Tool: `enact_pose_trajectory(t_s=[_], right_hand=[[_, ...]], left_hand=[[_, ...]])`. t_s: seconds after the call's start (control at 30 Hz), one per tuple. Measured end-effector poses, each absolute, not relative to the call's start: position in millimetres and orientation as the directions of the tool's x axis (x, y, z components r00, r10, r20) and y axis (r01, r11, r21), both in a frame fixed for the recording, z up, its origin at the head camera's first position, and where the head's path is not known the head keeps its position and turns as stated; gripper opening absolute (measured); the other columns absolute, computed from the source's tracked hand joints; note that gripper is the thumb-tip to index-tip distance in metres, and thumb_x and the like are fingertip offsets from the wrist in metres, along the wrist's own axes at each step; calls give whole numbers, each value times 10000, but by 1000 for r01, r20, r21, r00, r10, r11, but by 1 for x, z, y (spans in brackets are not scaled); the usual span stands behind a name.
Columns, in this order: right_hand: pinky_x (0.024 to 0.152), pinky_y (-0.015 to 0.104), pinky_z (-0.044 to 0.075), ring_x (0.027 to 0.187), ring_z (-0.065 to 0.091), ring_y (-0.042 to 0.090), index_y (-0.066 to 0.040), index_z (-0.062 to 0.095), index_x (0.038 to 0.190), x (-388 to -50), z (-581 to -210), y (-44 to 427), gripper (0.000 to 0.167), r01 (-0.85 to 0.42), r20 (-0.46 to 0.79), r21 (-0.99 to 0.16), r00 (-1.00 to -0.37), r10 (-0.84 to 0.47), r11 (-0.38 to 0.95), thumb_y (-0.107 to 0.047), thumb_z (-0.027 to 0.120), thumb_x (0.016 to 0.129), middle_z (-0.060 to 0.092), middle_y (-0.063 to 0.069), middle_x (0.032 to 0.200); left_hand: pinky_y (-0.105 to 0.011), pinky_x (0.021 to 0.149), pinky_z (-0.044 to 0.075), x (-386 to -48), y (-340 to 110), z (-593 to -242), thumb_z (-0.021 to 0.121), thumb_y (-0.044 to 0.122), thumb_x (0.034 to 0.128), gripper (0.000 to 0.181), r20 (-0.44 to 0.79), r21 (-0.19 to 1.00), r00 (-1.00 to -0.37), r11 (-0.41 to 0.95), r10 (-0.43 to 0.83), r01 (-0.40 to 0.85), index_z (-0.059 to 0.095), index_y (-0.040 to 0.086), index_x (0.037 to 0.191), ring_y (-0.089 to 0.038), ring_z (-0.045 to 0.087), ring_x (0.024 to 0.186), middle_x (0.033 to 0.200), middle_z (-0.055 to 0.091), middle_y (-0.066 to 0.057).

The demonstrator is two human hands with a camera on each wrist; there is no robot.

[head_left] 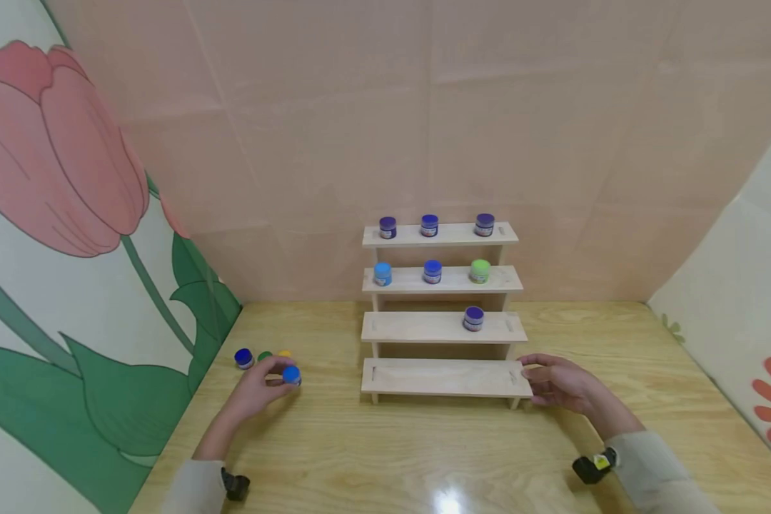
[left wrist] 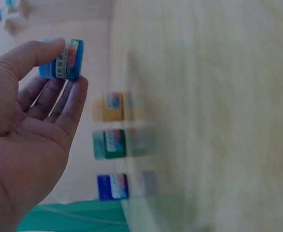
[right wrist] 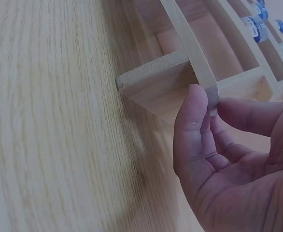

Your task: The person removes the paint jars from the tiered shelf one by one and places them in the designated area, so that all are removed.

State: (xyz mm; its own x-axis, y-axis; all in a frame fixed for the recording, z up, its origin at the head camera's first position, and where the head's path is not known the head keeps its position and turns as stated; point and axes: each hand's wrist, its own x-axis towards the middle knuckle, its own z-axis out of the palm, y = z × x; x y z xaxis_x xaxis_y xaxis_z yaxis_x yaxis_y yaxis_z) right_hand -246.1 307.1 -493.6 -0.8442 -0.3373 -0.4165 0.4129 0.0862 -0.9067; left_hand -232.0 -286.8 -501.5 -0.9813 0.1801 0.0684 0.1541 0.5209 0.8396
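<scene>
Left grip [head_left: 257, 391]: pinching one blue jar [head_left: 292, 375] above tabletop [head_left: 385, 457], near yellow jar [left wrist: 113, 107], green jar [left wrist: 115, 144] and dark-blue jar [left wrist: 118, 187]. Right grip [head_left: 562, 385]: pinching right end of bottom shelf [head_left: 450, 377], stepped rack [head_left: 411, 328]. Seven jars [head_left: 432, 272]: upper three shelves [head_left: 417, 280].

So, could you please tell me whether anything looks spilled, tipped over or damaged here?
Nothing stands out to me. The seven small round lidded jars on the pale wooden four-tier rack stand upright, the rack looks intact, and no spill shows on the light wood-grain table.
</scene>
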Motion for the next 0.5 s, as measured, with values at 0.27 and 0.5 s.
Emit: enact_pose_trajectory(t_s=[0.27, 0.5], right_hand=[[747, 317, 603, 890, 681, 159, -111, 552, 1252, -243, -496, 307, 240, 403, -401, -912, -847, -349, 71, -124, 590, 1016, 707, 16, 996], [729, 305, 602, 873, 683, 157, -67, 504, 1313, -244, -496, 306, 307, 406, -406, -911, -851, -333, 73, -126, 581, 1022, 714, 22, 1000]], left_hand=[[-365, 883, 571, -231, -302, -513, 781, 121, 898, 343, 12, 828, -989, 553, 150, 94, 655, 31, 1204, -342, 620, 1142, 1346, 633, -174], [-470, 934, 561, -230, -309, -518, 777, 96, 895, 303, -17, 802, -995, 596, 94, 42, 662, 74, 1174, -348, 624, 1144, 1228, 662, -131]])
